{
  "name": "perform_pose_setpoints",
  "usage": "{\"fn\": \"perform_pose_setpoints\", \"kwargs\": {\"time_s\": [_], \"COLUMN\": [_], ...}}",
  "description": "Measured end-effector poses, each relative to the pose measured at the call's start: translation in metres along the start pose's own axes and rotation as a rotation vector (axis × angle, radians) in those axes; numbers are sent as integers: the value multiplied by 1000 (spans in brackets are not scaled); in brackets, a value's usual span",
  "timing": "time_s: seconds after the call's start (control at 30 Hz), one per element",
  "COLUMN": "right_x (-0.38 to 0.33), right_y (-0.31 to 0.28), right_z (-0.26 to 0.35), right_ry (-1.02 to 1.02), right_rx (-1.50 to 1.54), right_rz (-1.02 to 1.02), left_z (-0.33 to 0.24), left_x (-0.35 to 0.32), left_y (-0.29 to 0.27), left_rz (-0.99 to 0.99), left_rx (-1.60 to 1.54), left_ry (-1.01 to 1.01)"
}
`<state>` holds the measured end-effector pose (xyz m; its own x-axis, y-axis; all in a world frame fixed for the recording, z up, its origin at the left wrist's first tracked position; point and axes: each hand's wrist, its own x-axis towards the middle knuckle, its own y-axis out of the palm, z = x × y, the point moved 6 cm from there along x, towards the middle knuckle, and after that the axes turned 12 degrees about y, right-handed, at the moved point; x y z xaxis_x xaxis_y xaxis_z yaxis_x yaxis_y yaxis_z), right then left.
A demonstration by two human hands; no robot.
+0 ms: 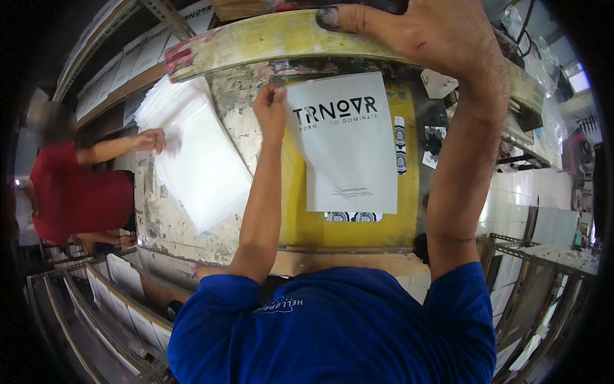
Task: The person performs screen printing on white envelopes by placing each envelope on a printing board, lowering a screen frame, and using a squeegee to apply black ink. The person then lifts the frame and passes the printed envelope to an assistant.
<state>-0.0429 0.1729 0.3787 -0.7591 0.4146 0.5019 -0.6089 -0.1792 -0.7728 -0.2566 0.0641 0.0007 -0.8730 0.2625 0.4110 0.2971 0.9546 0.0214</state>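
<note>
My left hand pinches the upper left corner of a white plastic bag with black lettering across its top and small print lower down. Beneath it lies a yellow board, and patterned black-and-white stickers show past the bag's right and lower edges. At the far side my right hand grips a long yellowish wooden frame, its dark-stained thumb along the face; the other fingers are hidden. A stack of blank white bags lies to the left of my left forearm.
At the left stands a co-worker in a red shirt, one hand at the stack's edge. Drying racks with white sheets fill the lower left. Another rack stands at right. Clear plastic wrap hangs at the upper right.
</note>
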Motion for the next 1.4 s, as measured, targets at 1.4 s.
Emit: {"fn": "perform_pose_setpoints", "kwargs": {"time_s": [1.4], "right_x": [7], "right_y": [19], "right_z": [-41], "right_ry": [-107], "right_rx": [35], "right_rz": [111], "left_z": [-26], "left_x": [-171], "left_y": [-163], "left_rz": [-87], "left_rx": [301], "left_ry": [-109]}}
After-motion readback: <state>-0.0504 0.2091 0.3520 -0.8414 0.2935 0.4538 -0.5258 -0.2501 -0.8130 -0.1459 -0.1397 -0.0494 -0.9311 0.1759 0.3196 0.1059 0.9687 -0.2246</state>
